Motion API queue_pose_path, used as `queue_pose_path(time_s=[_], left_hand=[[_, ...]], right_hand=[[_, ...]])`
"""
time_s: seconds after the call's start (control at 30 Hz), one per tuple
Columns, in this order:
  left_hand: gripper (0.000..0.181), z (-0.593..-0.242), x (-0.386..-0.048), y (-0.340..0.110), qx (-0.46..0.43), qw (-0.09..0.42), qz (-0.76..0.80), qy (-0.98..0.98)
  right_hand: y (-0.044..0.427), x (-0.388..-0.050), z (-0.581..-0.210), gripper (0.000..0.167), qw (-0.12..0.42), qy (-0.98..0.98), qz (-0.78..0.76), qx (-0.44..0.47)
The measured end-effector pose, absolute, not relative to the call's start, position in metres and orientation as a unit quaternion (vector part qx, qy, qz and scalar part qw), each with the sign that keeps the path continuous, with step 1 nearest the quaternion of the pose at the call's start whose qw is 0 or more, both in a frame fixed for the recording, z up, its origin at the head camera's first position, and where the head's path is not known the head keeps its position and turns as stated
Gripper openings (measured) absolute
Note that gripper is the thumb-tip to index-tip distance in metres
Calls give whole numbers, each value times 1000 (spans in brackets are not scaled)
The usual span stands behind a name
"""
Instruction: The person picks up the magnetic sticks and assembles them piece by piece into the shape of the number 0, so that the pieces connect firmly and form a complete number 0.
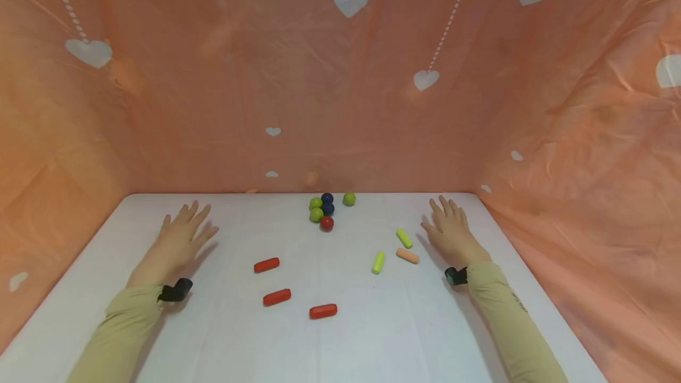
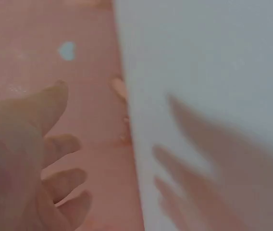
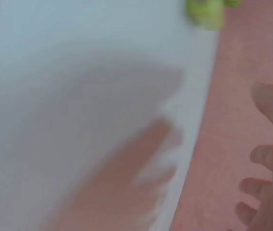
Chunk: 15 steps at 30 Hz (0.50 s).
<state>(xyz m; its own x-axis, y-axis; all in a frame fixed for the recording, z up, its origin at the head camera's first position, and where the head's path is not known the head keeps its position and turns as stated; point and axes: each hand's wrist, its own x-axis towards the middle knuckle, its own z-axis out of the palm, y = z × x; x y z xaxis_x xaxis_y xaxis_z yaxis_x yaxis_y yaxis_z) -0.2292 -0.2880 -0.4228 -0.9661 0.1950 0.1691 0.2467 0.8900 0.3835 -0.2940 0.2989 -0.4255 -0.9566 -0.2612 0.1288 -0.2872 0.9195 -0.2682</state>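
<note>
My left hand (image 1: 178,244) is spread above the left side of the white table (image 1: 223,341), holding nothing. Across from it, my right hand (image 1: 452,234) hovers over the right side, fingers apart and nothing in them. Nearest the right hand lie two yellow-green sticks (image 1: 404,238) and an orange stick (image 1: 407,256). Three short red sticks (image 1: 276,297) lie between the hands, nearer the front left. At the back middle several small shiny balls sit together: green (image 1: 316,214), dark blue (image 1: 328,209) and red (image 1: 327,223). Another green ball (image 1: 349,198) stands apart to their right.
Orange cloth (image 1: 298,75) with white hearts hangs behind the table and along both sides. Each wrist wears a black camera mount (image 1: 175,290). In the right wrist view a blurred green thing (image 3: 206,13) shows near the table edge. Both hands cast shadows on the tabletop.
</note>
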Motion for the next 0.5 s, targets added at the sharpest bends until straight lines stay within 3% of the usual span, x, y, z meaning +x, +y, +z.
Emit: queue_pose_path(time_s=[0.27, 0.5], left_hand=[[49, -399, -217, -270, -130, 67, -428, -892], [37, -398, -201, -231, -181, 35, -544, -819]], right_hand=[[300, -291, -410, 59, 44, -919, 371, 126], [285, -283, -406, 46, 28, -850, 519, 86]])
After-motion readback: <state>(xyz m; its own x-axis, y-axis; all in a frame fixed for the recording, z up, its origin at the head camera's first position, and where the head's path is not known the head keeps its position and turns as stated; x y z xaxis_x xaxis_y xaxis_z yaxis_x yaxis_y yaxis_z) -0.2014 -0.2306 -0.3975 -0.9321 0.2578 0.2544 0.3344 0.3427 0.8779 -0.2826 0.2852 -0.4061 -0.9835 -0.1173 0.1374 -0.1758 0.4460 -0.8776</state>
